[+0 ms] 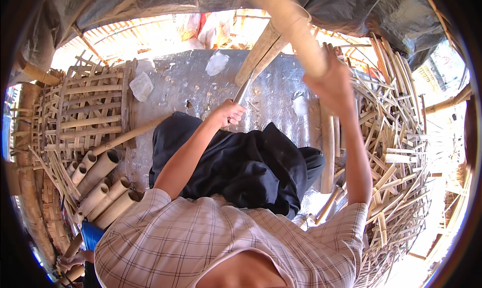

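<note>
The left hand point(228, 113) is closed around the handle of a knife point(245, 91), whose blade points up and away into the lower end of a bamboo pole point(261, 52) that leans in front of the person. The right hand point(331, 85) is raised high and gripped around a thick bamboo club point(291, 27), blurred as if mid-swing, above and to the right of the blade. The work looks like splitting the pole. To do it well, the blade should sit square on the pole's end and along the grain, the left wrist should stay firm so the blade does not twist, and the club should land on the blade's back, well clear of the left fingers. The left arm reaches forward across the lap, elbow bent, forearm slanting up to the right; the right arm is nearly straight, lifted from the shoulder. The person sits on a grey mat point(175, 82) with dark trousers point(241, 167) across the lap. To the left lie short bamboo tubes point(103, 180) side by side and a woven bamboo panel point(88, 112); to the right is a loose heap of split strips point(396, 162). A second pole point(327, 147) lies just beside the right knee.
</note>
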The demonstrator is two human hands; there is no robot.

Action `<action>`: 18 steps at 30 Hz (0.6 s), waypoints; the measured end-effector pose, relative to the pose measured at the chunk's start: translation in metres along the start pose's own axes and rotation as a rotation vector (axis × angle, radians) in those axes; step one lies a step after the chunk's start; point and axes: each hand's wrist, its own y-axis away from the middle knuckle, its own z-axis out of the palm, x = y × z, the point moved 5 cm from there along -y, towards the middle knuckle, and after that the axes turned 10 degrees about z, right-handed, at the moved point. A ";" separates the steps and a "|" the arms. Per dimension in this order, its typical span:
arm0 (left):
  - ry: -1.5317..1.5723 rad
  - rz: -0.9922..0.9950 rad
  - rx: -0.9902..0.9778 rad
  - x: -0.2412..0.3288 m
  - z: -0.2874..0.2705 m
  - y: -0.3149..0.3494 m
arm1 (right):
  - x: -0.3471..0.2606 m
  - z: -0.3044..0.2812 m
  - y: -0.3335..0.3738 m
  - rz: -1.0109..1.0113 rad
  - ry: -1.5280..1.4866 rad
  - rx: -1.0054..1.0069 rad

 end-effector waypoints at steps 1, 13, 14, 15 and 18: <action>-0.016 0.008 0.007 0.000 -0.003 0.003 | -0.013 -0.017 -0.003 0.040 -0.050 0.055; -0.067 0.000 0.049 0.006 -0.044 -0.007 | 0.124 0.203 0.063 0.412 0.017 -0.504; -0.139 -0.008 0.090 0.001 -0.058 0.002 | 0.126 0.211 0.070 0.349 0.086 -0.472; -0.217 0.004 0.122 0.004 -0.065 0.010 | 0.123 0.211 0.070 0.276 0.161 -0.420; -0.158 0.019 0.076 0.006 -0.063 0.010 | 0.111 0.200 0.063 0.201 0.225 -0.373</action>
